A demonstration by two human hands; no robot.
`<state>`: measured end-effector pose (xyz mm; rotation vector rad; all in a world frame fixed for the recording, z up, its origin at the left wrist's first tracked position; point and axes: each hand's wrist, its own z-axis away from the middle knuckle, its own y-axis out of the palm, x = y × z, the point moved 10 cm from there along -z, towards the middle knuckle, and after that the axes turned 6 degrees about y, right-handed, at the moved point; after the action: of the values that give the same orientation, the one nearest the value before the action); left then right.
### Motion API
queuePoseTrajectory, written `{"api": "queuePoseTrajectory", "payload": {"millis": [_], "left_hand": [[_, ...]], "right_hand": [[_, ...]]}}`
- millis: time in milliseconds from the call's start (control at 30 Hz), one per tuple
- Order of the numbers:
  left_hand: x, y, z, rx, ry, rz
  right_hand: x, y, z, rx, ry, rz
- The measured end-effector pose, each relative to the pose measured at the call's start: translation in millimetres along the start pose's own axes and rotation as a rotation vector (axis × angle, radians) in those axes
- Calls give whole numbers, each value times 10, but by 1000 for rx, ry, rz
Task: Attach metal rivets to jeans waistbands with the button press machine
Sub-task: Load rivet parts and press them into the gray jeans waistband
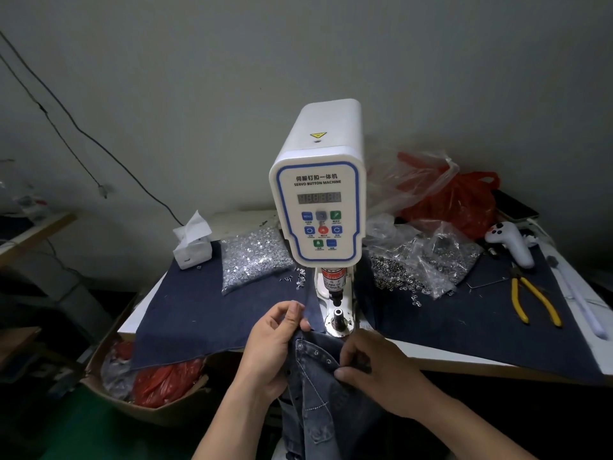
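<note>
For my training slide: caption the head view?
Both hands grip a jeans waistband just below the servo button machine.

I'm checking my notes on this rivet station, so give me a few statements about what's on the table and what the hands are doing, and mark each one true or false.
1. Both hands hold the jeans in front of the button machine. True.
2. The yellow-handled pliers lie left of the machine. False: they lie to its right.
3. A tissue box stands left of the machine. True.
4. The left hand presses a panel button. False: it pinches the denim.
5. The right hand grips the fabric. True.
</note>
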<state>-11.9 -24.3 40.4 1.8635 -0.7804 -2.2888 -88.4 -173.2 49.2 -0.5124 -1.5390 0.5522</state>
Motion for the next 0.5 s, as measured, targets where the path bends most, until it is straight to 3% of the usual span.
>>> {"api": "queuePoseTrajectory", "payload": {"millis": [67,133,233,300,367,500], "left_hand": [[-59,-72,-14,-30,66,-120],[-219,-114,-10,-33,200,-468],[-253,79,41,188,362,-1112],[-154,245,127,347,432,-1337],[-157,332,187,391,459,-1195],[-122,356,225,409,269,-538]], "right_hand": [[23,-2,13,54,-6,-32],[44,-57,18,60,2,-70],[98,-161,-26,15,8,-124],[134,-187,-66,19,17,-128],[165,-188,-104,57,22,-134],[162,-214,-176,177,25,-103]]}}
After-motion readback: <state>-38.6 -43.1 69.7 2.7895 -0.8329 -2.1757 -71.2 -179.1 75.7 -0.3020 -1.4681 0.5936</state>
